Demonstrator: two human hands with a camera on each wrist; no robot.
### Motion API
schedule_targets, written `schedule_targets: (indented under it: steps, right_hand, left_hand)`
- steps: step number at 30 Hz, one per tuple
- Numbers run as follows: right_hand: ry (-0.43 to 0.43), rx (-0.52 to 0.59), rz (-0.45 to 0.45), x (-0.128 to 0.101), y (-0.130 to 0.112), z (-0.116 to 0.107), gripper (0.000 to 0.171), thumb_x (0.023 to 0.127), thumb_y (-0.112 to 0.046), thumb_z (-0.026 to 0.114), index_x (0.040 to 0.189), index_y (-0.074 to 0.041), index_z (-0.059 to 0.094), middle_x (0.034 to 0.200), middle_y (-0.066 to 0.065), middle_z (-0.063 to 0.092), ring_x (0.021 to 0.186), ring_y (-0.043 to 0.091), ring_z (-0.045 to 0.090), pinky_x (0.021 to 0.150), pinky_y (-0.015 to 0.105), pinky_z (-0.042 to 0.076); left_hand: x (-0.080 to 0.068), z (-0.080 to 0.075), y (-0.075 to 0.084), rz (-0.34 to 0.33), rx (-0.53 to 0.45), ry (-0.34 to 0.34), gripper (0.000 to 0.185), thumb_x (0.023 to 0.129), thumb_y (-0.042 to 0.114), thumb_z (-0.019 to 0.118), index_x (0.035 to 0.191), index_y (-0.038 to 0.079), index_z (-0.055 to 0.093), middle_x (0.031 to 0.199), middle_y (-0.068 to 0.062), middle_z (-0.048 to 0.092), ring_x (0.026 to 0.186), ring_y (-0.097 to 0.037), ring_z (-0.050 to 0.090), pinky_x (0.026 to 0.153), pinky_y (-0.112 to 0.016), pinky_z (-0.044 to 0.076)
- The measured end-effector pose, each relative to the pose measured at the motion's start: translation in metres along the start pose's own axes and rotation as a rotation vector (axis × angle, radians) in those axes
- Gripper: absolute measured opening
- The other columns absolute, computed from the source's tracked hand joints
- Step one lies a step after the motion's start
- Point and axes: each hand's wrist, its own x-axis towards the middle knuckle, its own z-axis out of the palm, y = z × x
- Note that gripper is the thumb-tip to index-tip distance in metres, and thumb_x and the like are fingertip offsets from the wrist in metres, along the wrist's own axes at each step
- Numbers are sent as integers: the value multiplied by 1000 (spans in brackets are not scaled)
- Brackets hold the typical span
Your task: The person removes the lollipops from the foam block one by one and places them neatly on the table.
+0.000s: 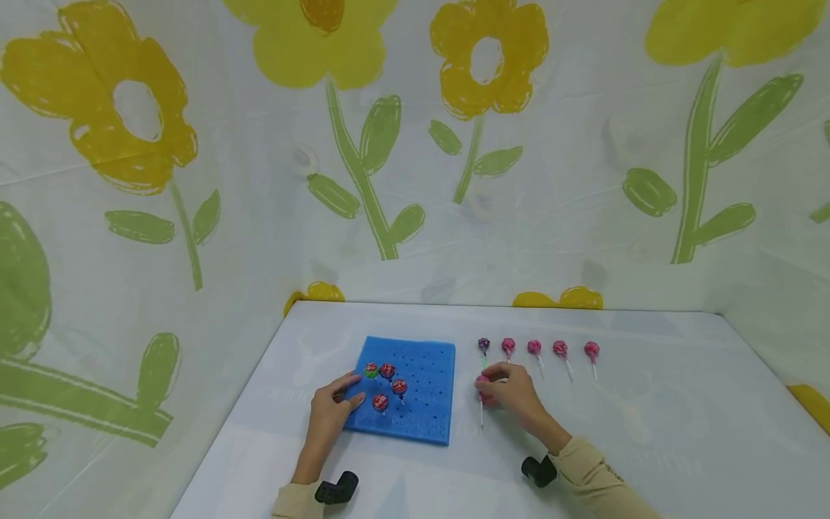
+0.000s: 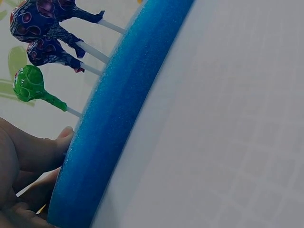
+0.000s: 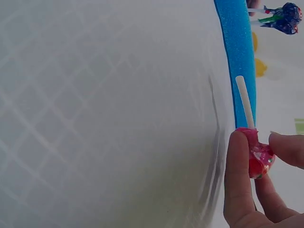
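lollipop [image 3: 256, 159] — pink wrapper, white stick | pinched by right hand [image 1: 512, 393] fingers [image 3: 236, 180]

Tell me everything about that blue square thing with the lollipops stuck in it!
The foam board is a bright blue, thick, spongy-looking square lying flat on the white table. Rows of small holes dot its top. Four lollipops stand in holes near its left side, one green-wrapped, the rest reddish. The left hand rests on its left edge.
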Motion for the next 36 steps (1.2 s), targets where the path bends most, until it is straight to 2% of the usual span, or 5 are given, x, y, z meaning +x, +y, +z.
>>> schedule_targets:
  steps: [6,15,25,36]
  right_hand:
    - [28,-59,-3,-1,-1,2,23,81,-12,75,100,-2,66,87,8,61,69,16,61,65,26,55]
    - [43,-144,-66,-2,-3,2,19,78,-9,76,92,-1,66,82,6,60,60,14,59,58,27,55]
    - [5,-185,-117,-3,-2,2,21,76,-4,75,93,0,64,81,6,59,57,15,59,55,27,54]
    - [4,-217,-95,-3,-4,3,24,78,-6,76,96,-1,61,85,8,62,57,14,58,55,27,54]
  left_hand:
    - [0,0,1,4,5,9,35,82,5,71,117,6,68,130,-10,58,122,-32,51,96,-48,44]
    - [0,2,3,-3,2,2,35,82,4,71,116,6,68,130,-11,58,124,-32,49,97,-48,43]
    - [-1,1,4,2,7,-6,35,83,5,71,117,6,68,131,-12,57,123,-34,49,97,-48,43]
    - [-2,-1,3,6,0,-2,35,82,4,71,117,5,67,130,-13,57,122,-35,51,98,-48,42]
